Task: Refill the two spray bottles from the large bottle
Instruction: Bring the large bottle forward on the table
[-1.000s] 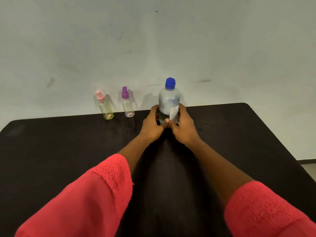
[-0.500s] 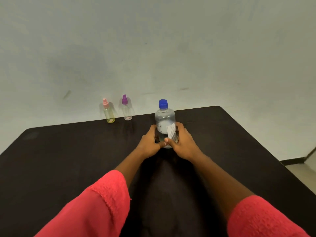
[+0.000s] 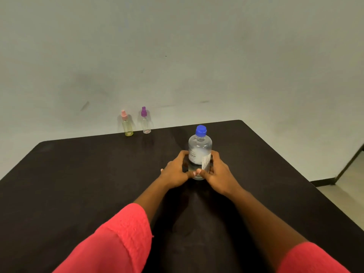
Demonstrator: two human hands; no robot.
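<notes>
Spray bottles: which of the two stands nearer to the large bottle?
The purple-capped spray bottle; the pink-capped spray bottle stands to its left, farther from the large bottle.

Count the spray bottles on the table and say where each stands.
2. The pink-capped spray bottle stands at the far edge of the table; the purple-capped spray bottle stands just right of it, apart. None appears hidden.

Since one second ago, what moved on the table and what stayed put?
The large bottle came toward the person, away from the wall and the spray bottles. The left hand and right hand came with it, holding it throughout; nothing was let go. The pink-capped spray bottle and purple-capped spray bottle stayed upright at the far edge of the table; the blue cap stayed on.
</notes>
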